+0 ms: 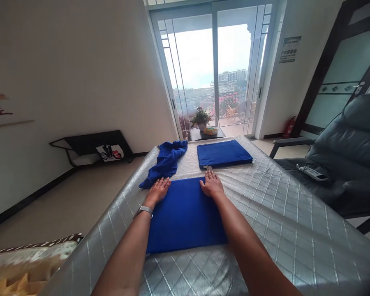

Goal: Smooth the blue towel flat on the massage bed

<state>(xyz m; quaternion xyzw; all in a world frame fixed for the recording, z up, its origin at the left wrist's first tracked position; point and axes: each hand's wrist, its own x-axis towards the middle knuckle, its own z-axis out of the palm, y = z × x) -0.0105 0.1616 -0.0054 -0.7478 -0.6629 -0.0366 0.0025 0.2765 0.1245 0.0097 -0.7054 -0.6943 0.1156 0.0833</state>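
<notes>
A blue cloth (186, 218), squared off and lying flat, is spread on the silver quilted bed cover (188, 271). My left hand (159, 190) rests flat on its far left corner, fingers stretched out. On the far right corner lies my right hand (212, 185), palm down and fingers straight. Just beyond my left hand is a crumpled blue cloth (169, 160). Past my right hand sits a neat stack of folded blue cloths (224, 153), with a small white tag at its near edge.
To the right stands a dark armchair (348, 148) with a white power strip (313, 172) on its seat. A small table with a potted plant (200, 118) is beyond the bed, before the sliding glass door. A black folded frame (92, 144) leans at the left wall.
</notes>
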